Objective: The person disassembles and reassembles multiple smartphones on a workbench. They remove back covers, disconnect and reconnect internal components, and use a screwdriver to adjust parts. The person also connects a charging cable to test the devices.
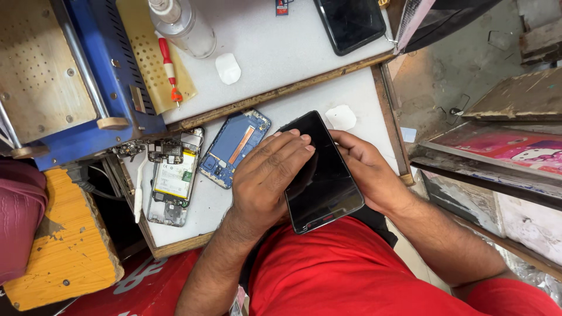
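A black phone screen (328, 181) lies tilted over the edge of a white worktop (357, 93), above my lap. My left hand (269, 175) rests flat on its left side, fingers together across the upper glass. My right hand (366, 169) grips the screen's right edge from beneath and beside. Left of my hands lie a blue phone back frame (234, 146) and an opened phone body with battery (172, 178).
A blue machine with a perforated plate (76, 76) fills the upper left. A clear bottle (184, 26), red-handled tool (168, 64), white pads (228, 67) and another black phone (351, 23) lie on the raised top. An orange block (58, 246) sits lower left.
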